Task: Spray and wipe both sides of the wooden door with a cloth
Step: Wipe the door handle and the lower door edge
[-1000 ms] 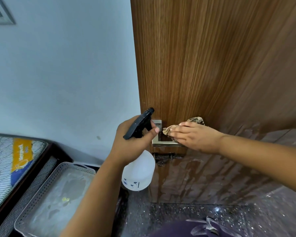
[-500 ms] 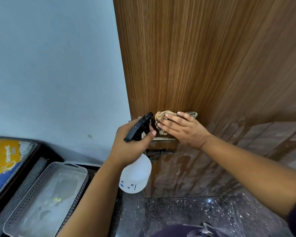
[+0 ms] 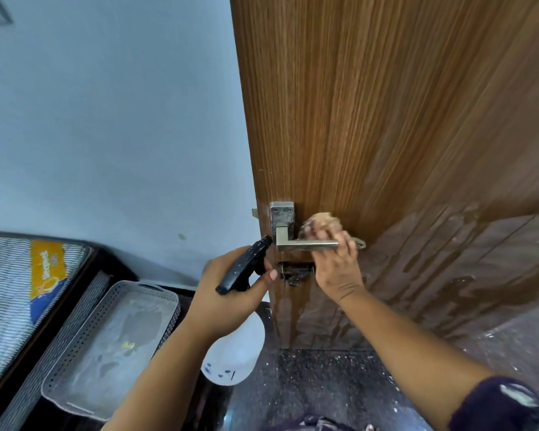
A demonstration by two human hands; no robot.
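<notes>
The wooden door fills the right half of the view; its lower part is wet and streaked. A metal lever handle sits near its left edge. My right hand presses a crumpled tan cloth against the door behind the lever, fingers partly hidden by the lever. My left hand grips a white spray bottle by its black trigger head, nozzle pointing at the handle plate.
A pale blue wall runs left of the door. Below it lie a striped mattress in a dark frame and a grey perforated tray. The floor is dark and speckled.
My right hand has slid the cloth from beside the handle plate to up behind the lever, which now shows in full. The spray bottle has stayed in my left hand.
</notes>
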